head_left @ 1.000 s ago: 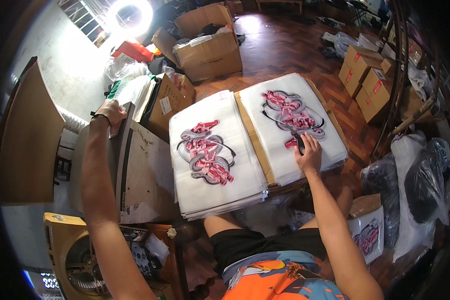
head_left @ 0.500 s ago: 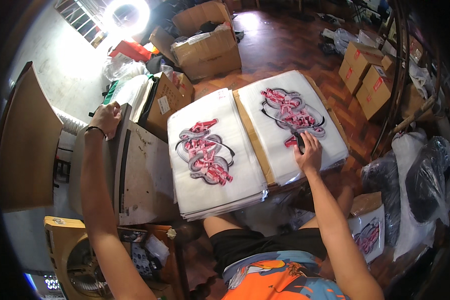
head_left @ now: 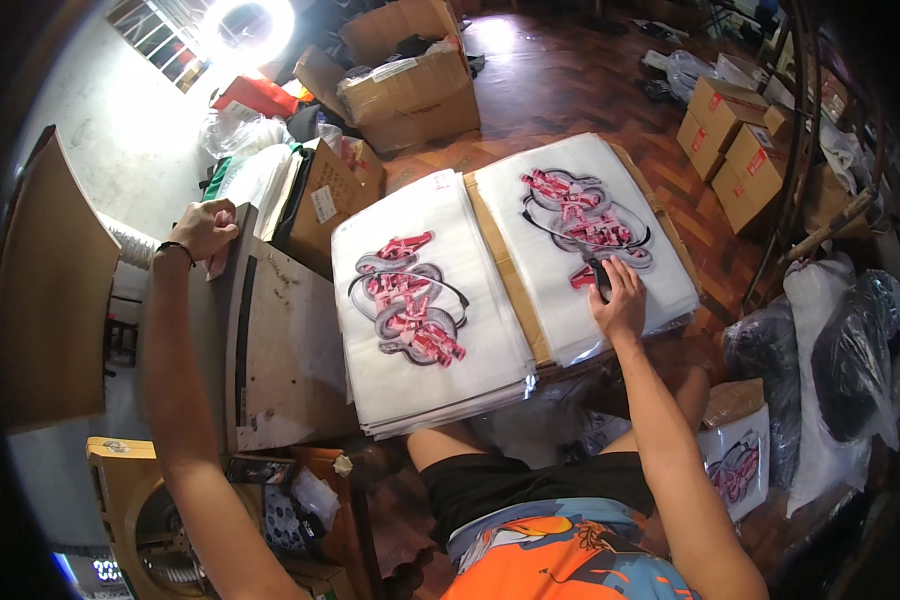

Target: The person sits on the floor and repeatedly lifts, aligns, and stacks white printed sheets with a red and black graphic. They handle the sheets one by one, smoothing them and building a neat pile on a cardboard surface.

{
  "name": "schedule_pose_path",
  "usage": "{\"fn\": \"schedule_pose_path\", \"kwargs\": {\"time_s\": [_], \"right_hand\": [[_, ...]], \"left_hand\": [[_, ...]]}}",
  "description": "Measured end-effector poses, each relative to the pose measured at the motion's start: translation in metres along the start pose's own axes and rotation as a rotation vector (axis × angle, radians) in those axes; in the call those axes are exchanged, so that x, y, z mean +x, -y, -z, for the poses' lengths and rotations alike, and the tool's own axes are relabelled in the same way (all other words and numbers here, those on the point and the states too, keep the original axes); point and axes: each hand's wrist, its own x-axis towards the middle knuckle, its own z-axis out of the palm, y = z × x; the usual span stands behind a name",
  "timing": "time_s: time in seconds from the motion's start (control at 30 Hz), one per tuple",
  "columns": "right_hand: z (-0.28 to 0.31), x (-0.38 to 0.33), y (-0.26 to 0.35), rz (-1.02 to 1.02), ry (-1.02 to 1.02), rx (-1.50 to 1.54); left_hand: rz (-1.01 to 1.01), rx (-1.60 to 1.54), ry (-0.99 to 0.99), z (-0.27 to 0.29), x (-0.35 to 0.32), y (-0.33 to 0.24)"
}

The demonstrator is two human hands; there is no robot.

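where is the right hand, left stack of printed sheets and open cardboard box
right hand [head_left: 622,301], head view, back of hand
left stack of printed sheets [head_left: 417,298], head view, print on top sheet
open cardboard box [head_left: 417,110], head view, front side

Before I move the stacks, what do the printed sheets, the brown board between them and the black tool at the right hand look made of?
Printed sheets: plastic film or thin paper; whitish, with a glossy glint along the near edge.
Brown board: likely cardboard; flat, matte tan.
Black tool: perhaps plastic; dark, but the right hand partly hides it.
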Motion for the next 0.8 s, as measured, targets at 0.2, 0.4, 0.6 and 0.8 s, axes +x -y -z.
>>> {"fn": "schedule_pose_path", "kwargs": {"time_s": [0.2, 0.4, 0.6, 0.8], "right_hand": [[-0.001, 0.0, -0.001, -0.001, -0.006, -0.001], [-0.001, 0.0, -0.001, -0.003, -0.006, 0.007], [-0.001, -0.001, -0.002, -0.007, -0.005, 0.01], [-0.001, -0.001, -0.003, -0.005, -0.005, 0.008]], "left_hand": [[0.043, 0.036, 0.12, 0.005, 0.008, 0.008], [0.027, 0.074, 0.124, 0.004, 0.006, 0.004], [0.034, 0.141, 0.127, 0.007, 0.007, -0.012], [0.003, 0.139, 0.097, 0.001, 0.009, 0.006]]}}
